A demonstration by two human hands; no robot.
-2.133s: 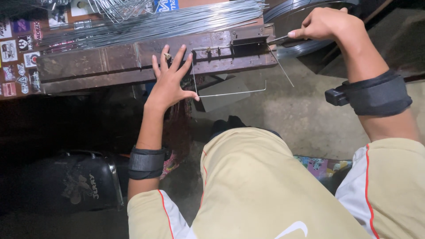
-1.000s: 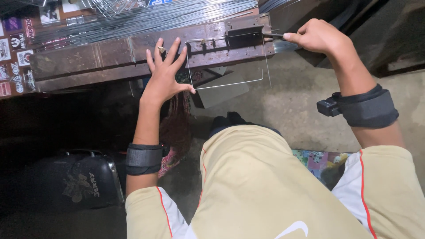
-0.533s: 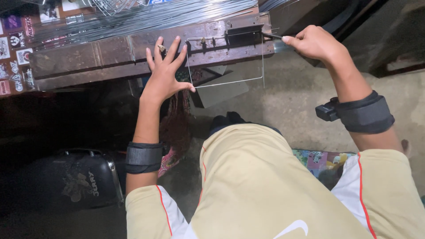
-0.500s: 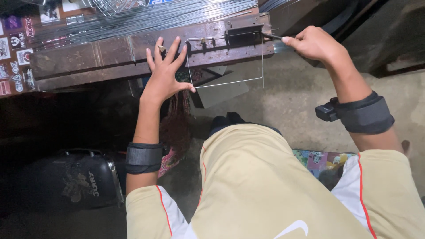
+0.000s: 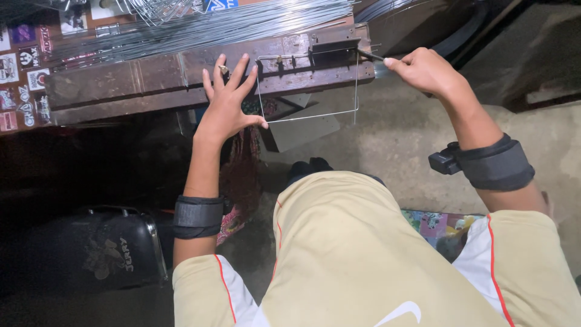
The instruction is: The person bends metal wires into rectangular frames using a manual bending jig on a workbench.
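Wire (image 5: 308, 115) now bent further, hanging off bench (image 5: 121, 85) front edge. Left hand (image 5: 227, 106) flat, open; right hand (image 5: 423, 69) gripping lever (image 5: 370, 56) — slip risk: wire springs loose.

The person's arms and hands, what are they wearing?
Both hands are bare, no gloves. The left wrist band is a wide black strap. The right wrist band is the same, with a small black box clipped on. Beige short sleeves show white panels edged with thin red piping.

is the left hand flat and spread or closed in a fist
Spread: the left hand lies palm-down on the wooden bench, fingers fanned apart.
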